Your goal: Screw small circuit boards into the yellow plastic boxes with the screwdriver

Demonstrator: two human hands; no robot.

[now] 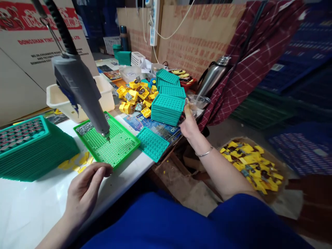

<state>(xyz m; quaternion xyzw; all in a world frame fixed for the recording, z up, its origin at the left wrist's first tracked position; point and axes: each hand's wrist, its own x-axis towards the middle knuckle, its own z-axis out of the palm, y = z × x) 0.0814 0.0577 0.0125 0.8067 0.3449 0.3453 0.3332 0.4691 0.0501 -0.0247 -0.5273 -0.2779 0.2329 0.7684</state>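
Note:
My left hand [86,186] is closed, its thumb against its curled fingers, beside the near corner of a bright green perforated tray [126,156]. The inside of the curl is hidden. Small metal screws [85,128] lie heaped at that tray's far left end. Above it hangs a grey electric screwdriver [80,86], its bit pointing down. My right hand [190,122] is at the right end of a stack of teal trays [167,109]; its thumb shows, but the other fingers are mostly hidden. A single teal tray [153,143] lies flat between the green tray and the stack.
Left stands a tall teal tray stack [33,148], its top filled with small parts. Yellow pieces [137,95] are piled behind the green tray, beyond a cream bin [105,91]. A steel flask [215,76] leans at the right. A container of yellow pieces [254,166] sits low right.

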